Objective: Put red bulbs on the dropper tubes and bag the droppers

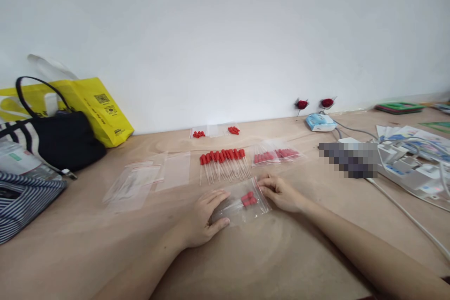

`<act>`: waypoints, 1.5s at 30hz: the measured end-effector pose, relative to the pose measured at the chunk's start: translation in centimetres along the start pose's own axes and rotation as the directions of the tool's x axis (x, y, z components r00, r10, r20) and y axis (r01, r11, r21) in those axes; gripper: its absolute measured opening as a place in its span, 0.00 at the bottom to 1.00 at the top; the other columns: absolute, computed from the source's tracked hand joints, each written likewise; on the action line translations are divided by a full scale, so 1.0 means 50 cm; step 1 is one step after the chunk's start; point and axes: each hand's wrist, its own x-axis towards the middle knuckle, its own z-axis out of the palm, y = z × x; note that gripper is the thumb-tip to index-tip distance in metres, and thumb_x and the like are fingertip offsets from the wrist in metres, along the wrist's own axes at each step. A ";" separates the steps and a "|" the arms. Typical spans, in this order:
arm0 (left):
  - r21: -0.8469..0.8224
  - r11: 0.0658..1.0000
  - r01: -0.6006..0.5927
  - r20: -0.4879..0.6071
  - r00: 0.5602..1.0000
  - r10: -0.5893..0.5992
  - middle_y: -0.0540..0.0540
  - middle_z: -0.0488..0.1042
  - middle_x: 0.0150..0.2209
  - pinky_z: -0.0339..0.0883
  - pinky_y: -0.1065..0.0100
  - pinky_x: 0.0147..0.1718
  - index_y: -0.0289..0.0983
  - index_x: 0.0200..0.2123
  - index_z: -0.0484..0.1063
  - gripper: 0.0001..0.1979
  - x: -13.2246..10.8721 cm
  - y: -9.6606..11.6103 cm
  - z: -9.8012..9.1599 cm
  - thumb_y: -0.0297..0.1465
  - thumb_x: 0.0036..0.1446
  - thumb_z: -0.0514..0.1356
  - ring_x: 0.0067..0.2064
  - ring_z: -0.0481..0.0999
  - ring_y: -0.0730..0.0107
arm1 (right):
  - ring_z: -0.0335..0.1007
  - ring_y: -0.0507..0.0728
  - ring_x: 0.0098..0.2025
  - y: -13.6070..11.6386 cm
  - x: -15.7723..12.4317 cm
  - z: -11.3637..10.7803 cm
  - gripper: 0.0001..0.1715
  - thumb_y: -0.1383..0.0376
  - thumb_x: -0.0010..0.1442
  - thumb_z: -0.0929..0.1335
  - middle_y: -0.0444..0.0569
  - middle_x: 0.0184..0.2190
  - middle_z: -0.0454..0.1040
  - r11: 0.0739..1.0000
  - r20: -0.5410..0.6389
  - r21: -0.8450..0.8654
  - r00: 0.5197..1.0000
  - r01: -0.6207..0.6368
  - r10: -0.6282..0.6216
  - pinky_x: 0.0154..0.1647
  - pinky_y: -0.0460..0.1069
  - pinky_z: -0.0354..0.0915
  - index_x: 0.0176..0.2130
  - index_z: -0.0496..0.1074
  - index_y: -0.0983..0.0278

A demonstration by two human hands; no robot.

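A clear zip-lock bag point(235, 213) lies on the table in front of me, with several red-tipped sticks inside; their red ends point(249, 199) sit toward its zip edge. My left hand point(206, 218) rests on the bag's left end, its fingers stretched out and the thumb apart. At the right end, my right hand point(279, 192) pinches the red-lined zip edge between thumb and fingers. Just beyond the bag, a row of loose red-tipped sticks point(222, 157) lies side by side. Filled bags point(276, 154) with red tips lie behind my right hand.
Flat clear bags point(137, 180) lie on the left of the table point(105, 253). Small red pieces point(198, 134) sit near the wall. A yellow bag point(101, 112) and a black handbag point(70, 140) stand at left. Cables and a power strip point(415, 171) are at right, with a blue pack point(320, 122) behind.
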 end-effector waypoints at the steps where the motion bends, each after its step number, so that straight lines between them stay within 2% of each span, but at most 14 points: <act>1: -0.004 1.000 0.001 -0.001 1.000 -0.001 0.42 0.60 0.56 0.54 0.53 0.54 0.39 0.56 0.56 0.25 0.000 0.000 0.000 0.38 0.55 0.53 0.57 0.58 0.58 | 0.65 0.53 0.30 0.001 0.007 -0.005 0.11 0.64 0.55 0.62 0.46 0.28 0.70 0.999 -0.026 0.002 0.999 -0.042 0.042 0.32 0.48 0.60 0.27 0.72 0.62; 5: -0.011 1.000 0.005 0.010 1.000 -0.005 0.42 0.60 0.56 0.53 0.54 0.55 0.38 0.55 0.56 0.25 0.000 0.000 0.000 0.38 0.55 0.53 0.58 0.57 0.58 | 0.62 0.51 0.22 0.002 0.065 -0.026 0.05 0.66 0.49 0.65 0.44 0.21 0.69 0.981 -0.213 -0.086 0.965 -0.175 0.153 0.25 0.46 0.57 0.23 0.68 0.64; 11: 0.002 1.000 -0.019 0.002 1.000 0.019 0.42 0.61 0.56 0.54 0.54 0.54 0.39 0.55 0.57 0.24 0.000 -0.001 -0.001 0.37 0.55 0.54 0.57 0.59 0.59 | 0.67 0.55 0.31 0.009 0.206 -0.012 0.02 0.70 0.48 0.67 0.50 0.26 0.72 0.946 -0.307 -0.125 0.918 -0.300 0.251 0.36 0.49 0.60 0.27 0.70 0.66; 15: -0.003 1.000 -0.030 -0.001 1.000 0.030 0.42 0.62 0.55 0.54 0.54 0.54 0.39 0.54 0.58 0.24 0.000 -0.003 0.000 0.37 0.54 0.54 0.57 0.59 0.58 | 0.67 0.60 0.39 0.026 0.264 0.008 0.10 0.64 0.51 0.68 0.53 0.33 0.72 0.920 -0.280 -0.107 0.899 -0.376 0.335 0.43 0.52 0.61 0.35 0.71 0.68; 19: -0.010 1.000 -0.028 -0.005 1.000 0.028 0.42 0.62 0.55 0.53 0.53 0.55 0.39 0.54 0.58 0.24 -0.001 -0.005 0.002 0.37 0.54 0.54 0.57 0.58 0.58 | 0.65 0.56 0.43 0.038 0.280 0.017 0.17 0.60 0.59 0.62 0.50 0.46 0.66 0.917 -0.191 -0.081 0.909 -0.391 0.371 0.43 0.54 0.64 0.46 0.65 0.65; 25: -0.012 1.000 -0.016 -0.007 1.000 0.016 0.43 0.62 0.55 0.54 0.53 0.54 0.40 0.54 0.58 0.24 -0.001 -0.001 0.000 0.38 0.54 0.54 0.56 0.59 0.58 | 0.65 0.57 0.44 0.045 0.283 0.020 0.18 0.60 0.59 0.62 0.50 0.47 0.65 0.920 -0.156 0.031 0.907 -0.391 0.391 0.43 0.55 0.64 0.47 0.64 0.65; 28: -0.009 1.000 -0.001 0.003 1.000 0.001 0.42 0.61 0.56 0.54 0.53 0.54 0.40 0.55 0.58 0.24 -0.002 0.001 -0.001 0.37 0.54 0.54 0.57 0.58 0.58 | 0.66 0.56 0.41 0.037 0.276 0.007 0.16 0.60 0.59 0.62 0.50 0.43 0.68 0.923 -0.183 0.119 0.905 -0.366 0.383 0.40 0.53 0.65 0.44 0.66 0.67; 30: -0.009 1.000 0.007 0.018 1.000 -0.007 0.42 0.61 0.56 0.53 0.53 0.54 0.39 0.55 0.57 0.25 -0.002 0.000 -0.001 0.37 0.54 0.54 0.57 0.57 0.58 | 0.67 0.53 0.32 0.029 0.257 -0.012 0.13 0.61 0.58 0.62 0.48 0.33 0.71 0.925 -0.219 0.186 0.904 -0.332 0.368 0.33 0.49 0.65 0.38 0.67 0.69; 32: -0.011 1.000 0.008 0.020 1.000 -0.007 0.41 0.60 0.56 0.53 0.52 0.54 0.39 0.55 0.57 0.25 -0.002 -0.001 0.000 0.37 0.55 0.54 0.58 0.57 0.58 | 0.63 0.48 0.22 0.024 0.223 -0.037 0.11 0.59 0.58 0.61 0.44 0.25 0.69 0.925 -0.279 0.251 0.894 -0.284 0.350 0.24 0.45 0.62 0.33 0.64 0.66; 35: -0.011 1.000 0.001 0.005 1.000 -0.001 0.42 0.61 0.56 0.53 0.52 0.54 0.40 0.55 0.57 0.25 -0.001 0.001 -0.001 0.38 0.55 0.54 0.57 0.58 0.58 | 0.59 0.46 0.19 0.028 0.149 -0.071 0.14 0.53 0.57 0.60 0.40 0.24 0.67 0.923 -0.407 0.338 0.856 -0.183 0.319 0.19 0.43 0.57 0.34 0.58 0.62; 36: -0.009 1.000 -0.001 0.004 1.000 0.001 0.43 0.61 0.56 0.53 0.53 0.54 0.40 0.55 0.57 0.25 -0.001 0.002 -0.002 0.38 0.55 0.54 0.57 0.58 0.58 | 0.58 0.46 0.18 0.032 0.122 -0.077 0.17 0.50 0.54 0.62 0.39 0.23 0.67 0.906 -0.472 0.413 0.828 -0.095 0.302 0.18 0.43 0.57 0.33 0.58 0.61; 38: 0.001 1.000 -0.004 0.007 1.000 0.004 0.43 0.61 0.56 0.53 0.53 0.55 0.40 0.55 0.57 0.25 -0.001 0.003 -0.003 0.38 0.55 0.54 0.57 0.58 0.58 | 0.58 0.47 0.18 0.041 0.073 -0.082 0.22 0.47 0.48 0.65 0.38 0.23 0.66 0.870 -0.532 0.493 0.787 -0.013 0.313 0.16 0.43 0.56 0.32 0.58 0.60; 41: 0.018 1.000 -0.004 0.007 1.000 0.004 0.43 0.61 0.56 0.53 0.54 0.55 0.41 0.55 0.57 0.25 -0.001 0.002 -0.003 0.38 0.55 0.54 0.57 0.59 0.59 | 0.60 0.47 0.19 0.048 0.025 -0.070 0.23 0.46 0.46 0.67 0.39 0.23 0.66 0.824 -0.529 0.566 0.764 -0.006 0.369 0.17 0.44 0.57 0.31 0.58 0.60; 45: 0.017 1.000 -0.009 0.004 1.000 0.009 0.44 0.61 0.56 0.54 0.54 0.54 0.41 0.56 0.56 0.25 0.000 -0.004 0.000 0.38 0.55 0.53 0.57 0.58 0.59 | 0.63 0.48 0.20 0.038 0.008 -0.043 0.24 0.47 0.45 0.67 0.40 0.25 0.67 0.761 -0.474 0.648 0.772 -0.018 0.423 0.20 0.45 0.61 0.30 0.58 0.60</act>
